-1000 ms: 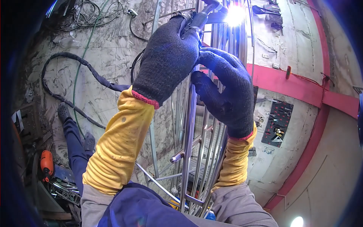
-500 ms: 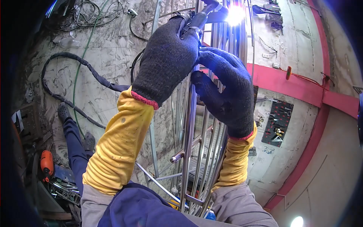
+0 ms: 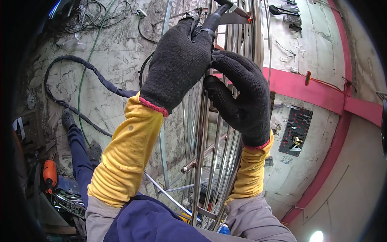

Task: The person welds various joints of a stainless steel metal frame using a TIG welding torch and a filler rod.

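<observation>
Closest in, both arms wear yellow sleeves and dark knit gloves, and they block most of the middle of the view. The left hand is wrapped tight round the handle of a welding torch. The torch pokes up and to the right, and its tip glows red right against a bar near the top edge. The right hand sits just under and beside the left, touching it, with its fingers curled closed round one upright tube of the steel frame. The frame is a rack of shiny tubes running from between the forearms up past the hands, and the gloves hide a good chunk of it.

Further out on the left, on the marbled floor, there's an orange power tool, a blue trouser leg with dark shoes (can't tell whose), a fat black hose and a thin green cable. On the right is a black tool board, with a red stripe above it.
</observation>
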{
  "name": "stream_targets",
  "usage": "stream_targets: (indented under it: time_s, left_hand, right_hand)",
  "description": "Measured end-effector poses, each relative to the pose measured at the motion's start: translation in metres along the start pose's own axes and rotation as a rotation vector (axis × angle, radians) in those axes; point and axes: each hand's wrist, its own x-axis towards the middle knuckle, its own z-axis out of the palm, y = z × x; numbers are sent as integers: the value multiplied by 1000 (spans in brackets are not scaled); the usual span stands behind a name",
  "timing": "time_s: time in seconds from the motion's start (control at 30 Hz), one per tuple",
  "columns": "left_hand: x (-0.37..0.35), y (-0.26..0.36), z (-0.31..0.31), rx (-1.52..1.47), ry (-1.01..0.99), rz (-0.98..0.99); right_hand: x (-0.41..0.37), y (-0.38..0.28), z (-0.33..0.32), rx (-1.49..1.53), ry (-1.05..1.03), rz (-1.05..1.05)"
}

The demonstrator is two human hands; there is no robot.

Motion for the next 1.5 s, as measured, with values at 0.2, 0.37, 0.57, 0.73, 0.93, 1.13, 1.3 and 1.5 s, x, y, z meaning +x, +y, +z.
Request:
stream_targets:
  time_s: [0.2,0.37,0.57,0.73,0.93,1.13,1.3,1.5]
  left_hand:
    - [2,1,-1,28,-34,55]
    - [-2,2,-3,64,-68,-23]
    - [0,-1,-1,-18,-17,-7]
    - [-3,8,-1,-84,-32,-23]
    - [-1,-1,-2,41,-28,-27]
    - [-1,-5,-1,43,-7,8]
    - [0,-1,-3,43,-57,30]
    - [0,3,-7,113,-110,-36]
  right_hand:
    - [3,-7,0,-30,6,43]
    - [0,-4,1,7,18,38]
    - [-2,-2,-4,6,-64,31]
    - [3,-4,-1,6,-1,10]
    - [0,-3,1,20,14,15]
    - [1,-2,0,19,5,11]
    - [3,-6,-7,-8,-93,32]
    - [2,-4,0,24,13,14]
